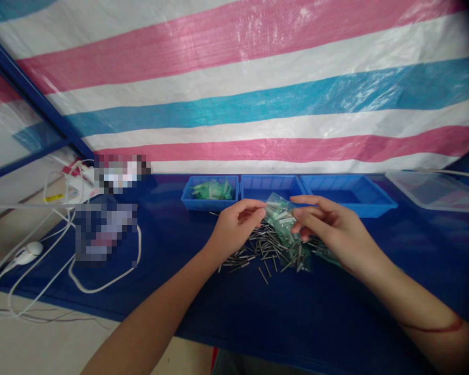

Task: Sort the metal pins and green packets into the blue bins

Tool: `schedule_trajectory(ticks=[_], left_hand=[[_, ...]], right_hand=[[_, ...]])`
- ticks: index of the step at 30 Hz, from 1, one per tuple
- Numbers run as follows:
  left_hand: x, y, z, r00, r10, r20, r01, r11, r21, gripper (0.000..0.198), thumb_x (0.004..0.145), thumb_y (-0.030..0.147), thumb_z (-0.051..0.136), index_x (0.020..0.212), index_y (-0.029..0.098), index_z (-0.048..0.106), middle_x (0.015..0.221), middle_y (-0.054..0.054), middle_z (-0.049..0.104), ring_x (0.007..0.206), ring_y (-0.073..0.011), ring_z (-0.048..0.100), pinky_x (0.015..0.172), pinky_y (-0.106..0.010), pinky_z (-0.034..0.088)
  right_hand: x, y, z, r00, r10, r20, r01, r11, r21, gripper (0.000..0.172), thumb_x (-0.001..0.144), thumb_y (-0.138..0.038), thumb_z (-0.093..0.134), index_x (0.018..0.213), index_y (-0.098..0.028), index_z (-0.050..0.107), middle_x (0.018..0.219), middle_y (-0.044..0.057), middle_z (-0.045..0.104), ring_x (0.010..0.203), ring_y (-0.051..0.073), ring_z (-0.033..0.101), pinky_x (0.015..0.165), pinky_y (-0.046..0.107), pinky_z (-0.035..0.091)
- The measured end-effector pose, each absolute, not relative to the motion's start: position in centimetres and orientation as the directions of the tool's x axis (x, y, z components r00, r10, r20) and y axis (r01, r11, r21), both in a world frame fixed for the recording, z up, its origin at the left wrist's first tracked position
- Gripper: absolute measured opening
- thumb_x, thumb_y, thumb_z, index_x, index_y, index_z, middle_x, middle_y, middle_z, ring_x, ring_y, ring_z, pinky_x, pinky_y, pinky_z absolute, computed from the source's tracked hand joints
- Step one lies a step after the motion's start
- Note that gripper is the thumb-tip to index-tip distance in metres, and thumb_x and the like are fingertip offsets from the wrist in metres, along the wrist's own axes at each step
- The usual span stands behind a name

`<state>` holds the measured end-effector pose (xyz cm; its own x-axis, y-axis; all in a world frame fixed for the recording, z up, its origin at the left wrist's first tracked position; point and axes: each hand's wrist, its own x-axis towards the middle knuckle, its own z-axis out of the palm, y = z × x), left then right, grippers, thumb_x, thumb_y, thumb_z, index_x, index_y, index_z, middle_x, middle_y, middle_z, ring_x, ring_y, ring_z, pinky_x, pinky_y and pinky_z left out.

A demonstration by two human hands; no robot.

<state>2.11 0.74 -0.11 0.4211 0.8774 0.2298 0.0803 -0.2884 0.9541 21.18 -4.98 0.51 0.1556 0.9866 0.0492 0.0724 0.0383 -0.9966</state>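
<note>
A small clear, green-tinted plastic bag [279, 212] with pale rod-like pieces inside is held up between my two hands. My left hand [240, 221] pinches its left edge between thumb and fingers. On the other side my right hand [326, 224] grips the bag with thumb and fingertips. Below them lies a loose heap of thin metal pins [263, 245], possibly nails or rivets. More green-tinted plastic [303, 260] rests on the heap's right part, partly hidden by my right hand.
Behind the hands stand a blue bin [210, 205] with several green-tinted bags and two more blue bins [271, 182] [347, 208]. A clear plastic lid or tray [433, 192] lies far right. White cables [78, 284] run along the left of the blue table [234, 307]. Striped sheeting [258, 104] hangs behind.
</note>
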Motion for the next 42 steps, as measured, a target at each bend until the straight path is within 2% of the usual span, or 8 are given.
schedule_trajectory(ticks=[5, 13, 17, 22, 26, 29, 36, 42], left_hand=[[2.1, 0.9, -0.4, 0.406, 0.888, 0.218, 0.144, -0.298, 0.944, 0.031, 0.083, 0.027, 0.062, 0.112, 0.016, 0.065, 0.088, -0.006, 0.07, 0.066, -0.0113, 0.063, 0.066, -0.025, 0.053], [1.9, 1.4, -1.0, 0.425, 0.877, 0.223, 0.194, -0.328, 0.924, 0.024, 0.084, 0.032, 0.061, 0.1, 0.016, 0.068, 0.089, -0.006, 0.071, 0.069, -0.013, 0.063, 0.069, -0.027, 0.052], [1.8, 1.4, -1.2, 0.428, 0.868, 0.253, 0.224, -0.373, 0.9, 0.022, 0.085, 0.033, 0.06, 0.098, 0.017, 0.066, 0.087, -0.004, 0.068, 0.066, -0.0105, 0.06, 0.065, -0.024, 0.05], [1.8, 1.3, -0.9, 0.457, 0.864, 0.21, 0.184, -0.322, 0.929, 0.022, 0.086, 0.033, 0.057, 0.099, 0.016, 0.063, 0.076, 0.0, 0.064, 0.057, -0.0083, 0.057, 0.058, -0.022, 0.047], [2.0, 1.0, -0.2, 0.445, 0.879, 0.17, 0.153, -0.262, 0.953, 0.024, 0.086, 0.035, 0.057, 0.095, 0.015, 0.065, 0.081, -0.004, 0.069, 0.062, -0.0103, 0.062, 0.064, -0.024, 0.05], [2.2, 0.9, 0.1, 0.44, 0.886, 0.144, 0.166, -0.238, 0.957, 0.026, 0.086, 0.037, 0.057, 0.092, 0.014, 0.067, 0.078, -0.004, 0.07, 0.066, -0.0124, 0.065, 0.068, -0.025, 0.052], [2.3, 1.0, -0.4, 0.409, 0.897, 0.165, 0.152, -0.245, 0.957, 0.015, 0.081, 0.027, 0.065, 0.089, 0.015, 0.067, 0.077, -0.003, 0.07, 0.068, -0.0124, 0.064, 0.07, -0.027, 0.053], [2.0, 1.7, -0.2, 0.345, 0.905, 0.248, 0.106, -0.301, 0.948, 0.026, 0.079, 0.027, 0.066, 0.103, 0.016, 0.067, 0.089, -0.005, 0.071, 0.074, -0.0139, 0.066, 0.074, -0.03, 0.054]], right_hand=[[21.2, -4.9, 0.4, 0.152, 0.988, 0.037, 0.097, 0.022, -0.995, 0.035, 0.071, -0.045, 0.072, 0.09, -0.017, 0.062, 0.064, 0.003, 0.068, 0.052, 0.013, 0.06, 0.05, 0.025, 0.05], [21.7, -4.9, 0.0, 0.168, 0.964, 0.207, 0.274, 0.156, -0.949, 0.024, 0.077, -0.043, 0.067, 0.086, -0.021, 0.066, 0.061, -0.002, 0.059, 0.049, 0.01, 0.051, 0.044, 0.023, 0.041], [21.7, -5.0, 0.1, 0.148, 0.973, 0.177, 0.231, 0.14, -0.963, 0.024, 0.079, -0.043, 0.066, 0.089, -0.022, 0.064, 0.056, -0.004, 0.054, 0.042, 0.008, 0.044, 0.038, 0.022, 0.035], [21.4, -5.3, 0.7, 0.11, 0.987, 0.121, 0.161, 0.103, -0.982, 0.025, 0.081, -0.045, 0.063, 0.084, -0.02, 0.062, 0.064, 0.001, 0.064, 0.047, 0.01, 0.052, 0.04, 0.021, 0.04], [21.6, -5.4, 0.7, 0.102, 0.983, 0.152, 0.201, 0.13, -0.971, 0.031, 0.086, -0.047, 0.055, 0.081, -0.018, 0.064, 0.07, 0.004, 0.066, 0.054, 0.012, 0.057, 0.043, 0.022, 0.044], [21.8, -5.4, 0.7, 0.114, 0.981, 0.159, 0.214, 0.132, -0.968, 0.026, 0.084, -0.045, 0.059, 0.081, -0.019, 0.064, 0.063, 0.001, 0.063, 0.049, 0.011, 0.055, 0.043, 0.022, 0.044], [21.4, -5.2, 0.7, 0.126, 0.978, 0.168, 0.195, 0.141, -0.971, 0.022, 0.078, -0.04, 0.066, 0.085, -0.02, 0.062, 0.06, 0.0, 0.062, 0.048, 0.012, 0.056, 0.043, 0.023, 0.046], [21.5, -5.1, 0.3, 0.147, 0.972, 0.184, 0.194, 0.155, -0.969, 0.026, 0.08, -0.039, 0.064, 0.095, -0.019, 0.06, 0.071, 0.002, 0.066, 0.052, 0.012, 0.059, 0.042, 0.023, 0.045]])
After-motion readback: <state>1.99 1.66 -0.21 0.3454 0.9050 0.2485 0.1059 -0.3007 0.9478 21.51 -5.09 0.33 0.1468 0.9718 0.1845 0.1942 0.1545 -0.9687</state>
